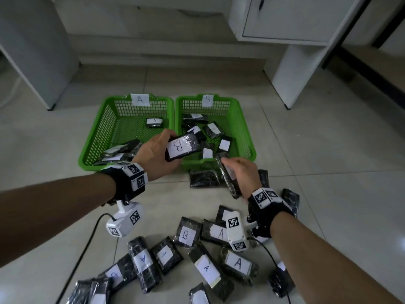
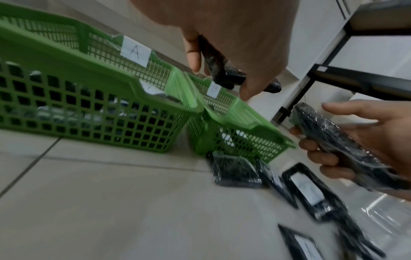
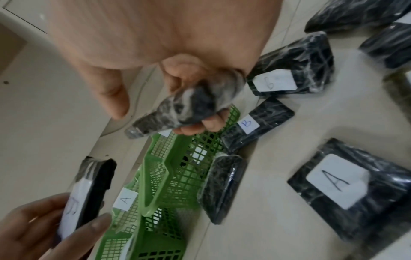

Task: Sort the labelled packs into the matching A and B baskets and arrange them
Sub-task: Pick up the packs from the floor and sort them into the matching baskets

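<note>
Two green baskets stand side by side on the floor: basket A (image 1: 92,150) on the left, basket B (image 1: 246,132) on the right. My left hand (image 1: 169,150) grips a black wrapped pack labelled B (image 1: 183,147) over the gap between the baskets' front corners. Just in front of basket B, my right hand (image 1: 232,170) holds another black pack (image 1: 228,181) on edge; its label is hidden. The left wrist view shows that pack (image 2: 344,146) in the right hand's curled fingers (image 2: 320,158). Basket A holds a pack labelled A (image 1: 154,122) and more at its front left.
Several loose packs labelled A (image 1: 237,263) or B (image 1: 186,235) lie scattered on the tiled floor near me, and one unlabelled side up (image 1: 203,178) against basket B. A white cabinet (image 1: 291,69) stands back right, a grey one (image 1: 32,51) back left. Camera cables (image 1: 87,244) trail below my wrists.
</note>
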The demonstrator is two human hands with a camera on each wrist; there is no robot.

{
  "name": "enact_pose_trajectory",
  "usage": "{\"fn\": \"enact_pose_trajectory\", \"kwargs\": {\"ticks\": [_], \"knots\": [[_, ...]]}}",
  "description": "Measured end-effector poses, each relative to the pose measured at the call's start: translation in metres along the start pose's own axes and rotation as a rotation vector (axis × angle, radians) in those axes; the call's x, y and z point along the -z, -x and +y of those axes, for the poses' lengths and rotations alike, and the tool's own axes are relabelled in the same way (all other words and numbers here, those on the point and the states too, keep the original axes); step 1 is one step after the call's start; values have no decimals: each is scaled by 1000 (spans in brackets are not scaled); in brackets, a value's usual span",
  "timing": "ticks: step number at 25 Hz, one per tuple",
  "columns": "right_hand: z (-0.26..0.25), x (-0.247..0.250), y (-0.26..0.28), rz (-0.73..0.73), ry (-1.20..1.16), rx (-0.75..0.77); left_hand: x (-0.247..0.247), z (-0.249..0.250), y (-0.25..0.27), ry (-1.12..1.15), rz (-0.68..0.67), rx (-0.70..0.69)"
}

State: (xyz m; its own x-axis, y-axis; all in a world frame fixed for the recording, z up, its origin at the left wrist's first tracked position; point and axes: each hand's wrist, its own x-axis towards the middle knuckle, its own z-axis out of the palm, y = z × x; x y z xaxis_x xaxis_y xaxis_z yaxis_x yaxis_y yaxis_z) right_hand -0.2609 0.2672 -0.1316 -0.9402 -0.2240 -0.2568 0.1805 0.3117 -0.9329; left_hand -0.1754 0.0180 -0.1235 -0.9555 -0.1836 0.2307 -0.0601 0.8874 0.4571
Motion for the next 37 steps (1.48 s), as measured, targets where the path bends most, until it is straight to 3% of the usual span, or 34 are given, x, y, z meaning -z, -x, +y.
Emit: {"fn": "enact_pose_trajectory", "kwargs": {"ticks": [2,7,11,18,22,25,28,30,34,37], "knots": [[-9,1,-5,31,13,-5,-2,-5,-27,-55,-18,7],[-22,5,-33,159,251,155,-6,6,-88,-184,-322,182],[-33,7,-63,228,447,285,-33,18,-101,-403,-356,118],[-19,-29,-111,173,727,401,-70,14,-104,-612,-466,39],[0,-39,-125,25,845,306,-80,7,-98,-507,-520,18],[2,-34,-124,39,778,341,-73,5,-92,-419,-416,-29],[2,-22,-105,262,613,522,-62,24,-81,-377,-174,-158],[9,-4,-92,352,573,587,-58,43,-72,-318,-113,-310],[39,51,-65,509,494,468,-71,83,-59,-274,-169,-645],[64,78,-50,501,514,290,-104,108,-55,-308,-329,-795]]}}
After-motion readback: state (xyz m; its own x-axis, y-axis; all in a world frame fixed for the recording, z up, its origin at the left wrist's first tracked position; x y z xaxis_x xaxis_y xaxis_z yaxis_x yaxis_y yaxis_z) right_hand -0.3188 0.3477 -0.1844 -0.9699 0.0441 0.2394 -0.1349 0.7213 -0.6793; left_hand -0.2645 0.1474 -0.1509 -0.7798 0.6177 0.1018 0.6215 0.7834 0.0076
